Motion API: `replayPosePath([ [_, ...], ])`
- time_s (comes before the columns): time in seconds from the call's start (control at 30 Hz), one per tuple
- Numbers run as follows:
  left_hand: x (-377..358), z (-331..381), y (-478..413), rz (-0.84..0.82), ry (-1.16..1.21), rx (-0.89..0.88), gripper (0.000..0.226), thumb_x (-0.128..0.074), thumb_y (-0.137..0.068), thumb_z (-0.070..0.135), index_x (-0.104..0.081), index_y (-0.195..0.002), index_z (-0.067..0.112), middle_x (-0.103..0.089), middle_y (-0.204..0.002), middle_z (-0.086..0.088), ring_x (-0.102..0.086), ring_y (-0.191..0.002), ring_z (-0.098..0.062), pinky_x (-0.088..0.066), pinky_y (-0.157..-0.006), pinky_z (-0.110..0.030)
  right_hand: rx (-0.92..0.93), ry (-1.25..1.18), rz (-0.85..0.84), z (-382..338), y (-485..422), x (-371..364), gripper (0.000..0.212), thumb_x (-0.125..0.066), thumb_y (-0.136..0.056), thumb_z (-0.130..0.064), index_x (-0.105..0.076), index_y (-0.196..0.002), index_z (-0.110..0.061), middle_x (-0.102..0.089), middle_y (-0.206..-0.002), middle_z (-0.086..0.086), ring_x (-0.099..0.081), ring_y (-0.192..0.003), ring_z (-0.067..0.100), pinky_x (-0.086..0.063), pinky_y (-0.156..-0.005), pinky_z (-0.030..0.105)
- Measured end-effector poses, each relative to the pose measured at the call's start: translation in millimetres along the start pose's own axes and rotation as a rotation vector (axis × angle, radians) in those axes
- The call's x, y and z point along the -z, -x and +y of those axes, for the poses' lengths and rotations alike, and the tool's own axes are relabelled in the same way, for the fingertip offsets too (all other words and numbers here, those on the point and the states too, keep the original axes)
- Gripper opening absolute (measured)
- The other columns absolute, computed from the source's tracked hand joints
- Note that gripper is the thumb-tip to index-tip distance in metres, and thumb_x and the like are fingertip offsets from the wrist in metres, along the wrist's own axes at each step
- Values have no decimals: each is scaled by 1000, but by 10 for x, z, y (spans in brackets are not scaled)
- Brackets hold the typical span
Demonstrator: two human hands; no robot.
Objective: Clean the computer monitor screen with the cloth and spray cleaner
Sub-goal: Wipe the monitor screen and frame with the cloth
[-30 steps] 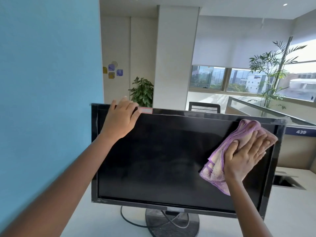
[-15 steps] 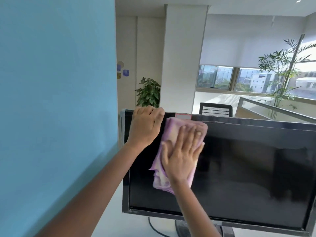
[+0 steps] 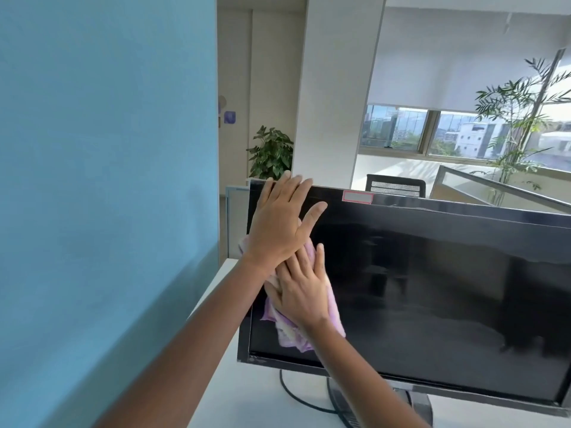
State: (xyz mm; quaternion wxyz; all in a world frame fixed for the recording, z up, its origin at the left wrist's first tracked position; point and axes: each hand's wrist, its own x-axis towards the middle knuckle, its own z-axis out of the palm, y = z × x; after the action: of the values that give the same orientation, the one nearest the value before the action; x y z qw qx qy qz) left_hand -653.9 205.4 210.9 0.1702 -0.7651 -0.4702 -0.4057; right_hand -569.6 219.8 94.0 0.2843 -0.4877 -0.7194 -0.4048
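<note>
Since half a second back, my right hand [image 3: 304, 293] has slid the cloth [image 3: 289, 335] down the left edge of the monitor [image 3: 432, 288], fingers flat, pressing it to the screen. My left hand [image 3: 279, 225] now spreads open over the top corner, hiding the right fingertips; a blue partition [image 3: 108, 180] stands just left.

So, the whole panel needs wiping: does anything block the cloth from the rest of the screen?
Nothing visible does. The right hand presses the cloth near the left edge; the screen to its right is bare. The left hand sits above.
</note>
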Motion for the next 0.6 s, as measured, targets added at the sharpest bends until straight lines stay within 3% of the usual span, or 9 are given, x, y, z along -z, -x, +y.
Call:
replayPosePath([
  [0.13,-224,29,349,75,-45,106,66,-17,-91,48,-20,-145,10,-17,-155,-12,-8,-144,-24,-6,-116,-40,49,65,42,575,345,37,64,-41,-85,-47,-30,-141,-20,-34,-147,-1,-22,-138,20,-16,-109,54],
  [0.3,-531,108,728,34,-149,252,69,-13,-94,49,-27,-142,1,-26,-150,-23,-28,-138,-37,-20,-110,-51,-39,111,131,1474,795,137,61,-42,-83,-44,-36,-138,-19,-37,-142,2,-27,-136,26,-18,-108,56],
  [0.4,-678,189,845,-14,-182,301,70,-12,-94,49,-28,-140,-1,-30,-148,-25,-33,-135,-40,-24,-108,-55,-176,140,177,2029,1083,206,59,-40,-86,-43,-37,-137,-13,-42,-139,8,-16,-143,25,-15,-111,55],
  [0.6,-867,240,969,-20,-194,371,73,-5,-94,51,-23,-142,-2,-28,-149,-25,-29,-137,-40,-17,-110,-54,-604,104,151,2791,1630,304,68,-39,-83,-38,-34,-138,2,-44,-138,27,-25,-135,39,-16,-107,63],
])
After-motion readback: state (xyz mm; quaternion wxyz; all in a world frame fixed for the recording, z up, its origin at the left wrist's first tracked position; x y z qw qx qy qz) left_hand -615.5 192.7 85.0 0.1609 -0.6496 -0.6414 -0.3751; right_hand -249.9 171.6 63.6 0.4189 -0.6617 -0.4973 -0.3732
